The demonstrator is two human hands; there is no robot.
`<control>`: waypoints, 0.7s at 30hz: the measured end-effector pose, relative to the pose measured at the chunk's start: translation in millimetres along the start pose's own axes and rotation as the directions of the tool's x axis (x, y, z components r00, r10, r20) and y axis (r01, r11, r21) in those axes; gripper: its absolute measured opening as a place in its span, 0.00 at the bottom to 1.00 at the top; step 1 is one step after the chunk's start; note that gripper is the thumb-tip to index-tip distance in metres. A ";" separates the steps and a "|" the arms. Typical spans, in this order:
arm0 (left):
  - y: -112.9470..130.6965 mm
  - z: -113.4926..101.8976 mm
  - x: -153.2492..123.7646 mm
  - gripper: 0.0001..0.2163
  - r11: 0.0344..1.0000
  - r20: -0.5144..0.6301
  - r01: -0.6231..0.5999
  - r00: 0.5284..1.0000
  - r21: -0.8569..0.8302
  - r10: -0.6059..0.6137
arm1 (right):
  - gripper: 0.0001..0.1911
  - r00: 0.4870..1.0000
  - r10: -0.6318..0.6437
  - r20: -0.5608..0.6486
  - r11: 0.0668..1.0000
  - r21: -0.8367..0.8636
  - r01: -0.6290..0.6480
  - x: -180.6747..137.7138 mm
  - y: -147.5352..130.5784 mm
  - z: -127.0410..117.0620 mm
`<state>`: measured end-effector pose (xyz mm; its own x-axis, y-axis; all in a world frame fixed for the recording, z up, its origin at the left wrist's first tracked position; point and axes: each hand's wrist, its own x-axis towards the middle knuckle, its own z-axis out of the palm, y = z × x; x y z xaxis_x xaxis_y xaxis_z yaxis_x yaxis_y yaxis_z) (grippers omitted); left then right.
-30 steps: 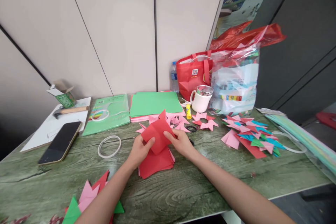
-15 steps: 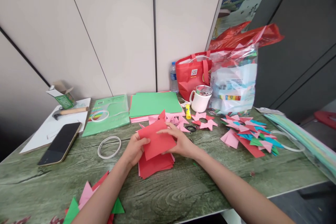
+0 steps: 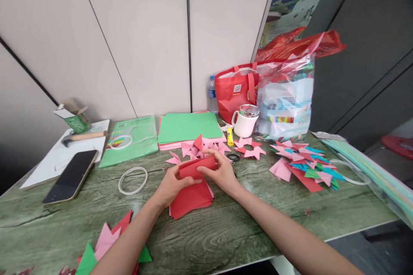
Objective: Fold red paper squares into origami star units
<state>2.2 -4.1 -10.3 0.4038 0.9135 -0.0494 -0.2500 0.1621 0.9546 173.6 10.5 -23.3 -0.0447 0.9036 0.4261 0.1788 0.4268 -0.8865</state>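
A red sheet of paper (image 3: 197, 168), bent over into a narrow strip, is held between both hands above the table. My left hand (image 3: 172, 185) pinches its left end, thumb in front and fingers behind. At the right end my right hand (image 3: 224, 174) grips it the same way, with the thumb across the front. Just below lies a stack of red paper squares (image 3: 190, 201), with a little pink showing at its right edge. Behind the hands sit pink and red folded paper pieces (image 3: 197, 148), partly hidden by the fingers.
Further folded pieces lie right (image 3: 309, 163) and front left (image 3: 108, 240). A tape roll (image 3: 133, 180), phone (image 3: 71, 176) and hammer (image 3: 85, 136) are left. Behind stand green paper sheets (image 3: 190, 126), a glue stick (image 3: 229, 136), a white mug (image 3: 247, 122) and a red bag (image 3: 235, 94).
The red sheet, flat and facing me before, is now doubled over into a strip. My left thumb has moved toward its lower edge, and my right thumb has come across the front.
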 end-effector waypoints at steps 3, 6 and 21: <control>-3.4 -1.2 1.9 0.18 0.987 -0.161 -0.007 0.986 0.161 0.033 | 0.14 0.999 -0.037 0.017 0.997 -0.066 0.038 -1.8 -4.6 0.6; -4.7 -1.8 3.5 0.14 0.966 -0.243 -0.037 0.965 0.255 0.101 | 0.14 0.997 -0.064 0.031 0.996 -0.065 0.066 -2.6 -7.4 0.8; 1.6 3.4 1.1 0.15 0.999 -0.166 -0.027 0.986 -0.027 0.022 | 0.09 0.990 -0.081 0.112 0.996 -0.038 0.086 -1.8 -6.4 -2.1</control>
<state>5.3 -4.1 -7.8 0.2462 0.9662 -0.0760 -0.2844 0.1470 0.9474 174.7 6.1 -18.0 -0.1684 0.8644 0.4737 0.2116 0.5011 -0.8391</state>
